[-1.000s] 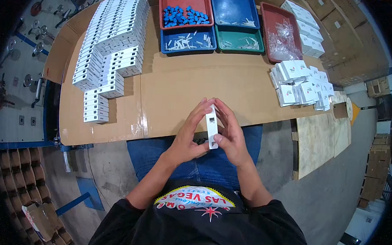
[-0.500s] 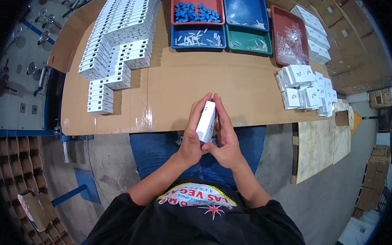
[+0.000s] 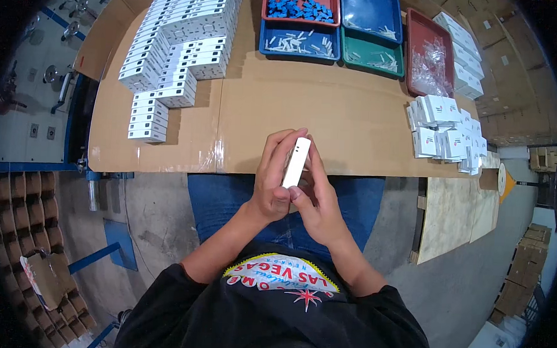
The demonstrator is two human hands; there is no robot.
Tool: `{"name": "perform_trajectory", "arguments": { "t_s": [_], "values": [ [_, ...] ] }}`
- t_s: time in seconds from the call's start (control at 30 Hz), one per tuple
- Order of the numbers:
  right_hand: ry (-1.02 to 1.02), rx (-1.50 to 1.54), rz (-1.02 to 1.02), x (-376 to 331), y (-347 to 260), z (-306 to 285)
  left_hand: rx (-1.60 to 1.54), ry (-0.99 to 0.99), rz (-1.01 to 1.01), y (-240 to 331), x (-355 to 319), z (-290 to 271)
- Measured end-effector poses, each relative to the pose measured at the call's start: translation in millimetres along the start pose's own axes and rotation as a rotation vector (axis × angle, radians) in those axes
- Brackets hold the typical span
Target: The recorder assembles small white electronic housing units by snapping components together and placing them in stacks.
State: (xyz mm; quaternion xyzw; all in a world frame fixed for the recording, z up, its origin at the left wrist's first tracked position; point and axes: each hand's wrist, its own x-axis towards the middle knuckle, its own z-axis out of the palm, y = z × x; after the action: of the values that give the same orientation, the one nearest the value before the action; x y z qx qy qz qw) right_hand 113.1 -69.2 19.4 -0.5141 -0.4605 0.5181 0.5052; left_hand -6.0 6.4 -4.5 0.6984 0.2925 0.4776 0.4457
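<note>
Between my two hands I hold a small white box near the table's front edge, one narrow side facing up. My left hand wraps its left side, fingers along its length. My right hand closes on the right side. Both thumbs meet at the box's near end. Its broad faces are mostly covered by my fingers and palms. Small dark marks show at the far end of the narrow side.
Stacked white boxes stand at the left of the cardboard-covered table. Trays at the back hold blue parts, small white pieces and clear plastic bags. Smaller white packets are piled at the right.
The white box has tilted in my hands, so its narrow side now shows without the broad face. My thumbs have shifted on its near end. The whole view has moved slightly.
</note>
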Motion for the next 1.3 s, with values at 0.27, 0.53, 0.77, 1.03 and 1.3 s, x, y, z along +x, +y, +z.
{"name": "perform_trajectory", "arguments": {
  "t_s": [0.27, 0.53, 0.77, 1.03, 1.3],
  "values": [
    [0.036, 0.027, -0.090, -2.0, 2.5, 2.2, -0.195, -0.008, -0.021, 5.5, 1.8, 1.2],
    [-0.027, -0.018, -0.081, -1.2, -7.1, 4.2, -0.238, 0.035, -0.093, -3.5, -6.1, 0.8],
    [-0.050, -0.203, -0.197, -1.7, 8.8, 8.5, -0.114, 0.098, -0.052, 0.7, -3.6, 1.0],
    [0.021, -0.428, -0.346, -4.8, 17.7, 21.2, -0.067, 0.149, 0.023, 5.3, -6.8, -0.5],
    [0.031, -0.398, -0.322, -8.4, 17.9, 24.7, -0.097, 0.143, -0.004, 6.9, -11.3, -1.4]
  ]
}}
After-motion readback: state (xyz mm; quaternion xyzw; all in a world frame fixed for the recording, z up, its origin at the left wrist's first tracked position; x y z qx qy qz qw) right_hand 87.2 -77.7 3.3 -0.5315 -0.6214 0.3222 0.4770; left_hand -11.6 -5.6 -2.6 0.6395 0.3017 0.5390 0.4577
